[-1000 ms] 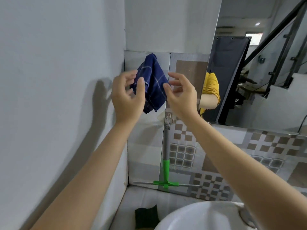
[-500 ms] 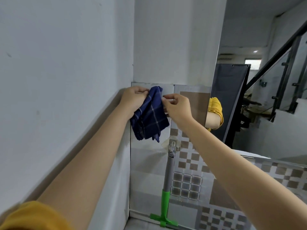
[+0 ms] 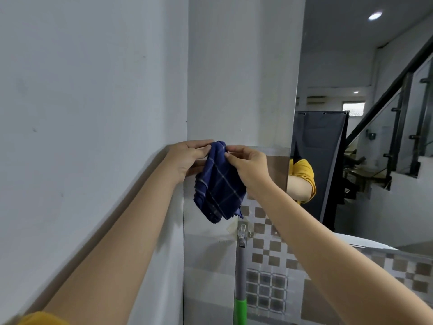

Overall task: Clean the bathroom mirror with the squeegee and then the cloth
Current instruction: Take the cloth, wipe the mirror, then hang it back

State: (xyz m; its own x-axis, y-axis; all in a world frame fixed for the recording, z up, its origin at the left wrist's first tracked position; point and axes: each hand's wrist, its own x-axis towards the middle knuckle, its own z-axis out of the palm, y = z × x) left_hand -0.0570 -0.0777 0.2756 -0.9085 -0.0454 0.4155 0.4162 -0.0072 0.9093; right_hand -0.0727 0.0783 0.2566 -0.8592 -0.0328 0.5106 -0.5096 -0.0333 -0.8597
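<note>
A dark blue checked cloth (image 3: 219,186) hangs against the tiled wall in the corner, its top edge bunched at the tile line. My left hand (image 3: 189,157) pinches that top edge from the left. My right hand (image 3: 248,165) pinches it from the right, fingertips close to the left hand's. Below the cloth the squeegee (image 3: 240,277) hangs from a clear wall hook by its grey shaft, with a green section at the bottom edge of the view; its blade is out of view. The mirror (image 3: 365,160) fills the right side and reflects a yellow sleeve and a staircase.
A plain white wall (image 3: 82,137) runs along the left, meeting the tiled back wall (image 3: 269,266) in the corner. A clear hook (image 3: 242,231) holds the squeegee top. The mirror's left edge stands just right of my right hand.
The view has tilted up, so the sink and squeegee blade have left the frame. Both hands stay at the cloth's top, and their fingertips have drawn closer together at the tile line.
</note>
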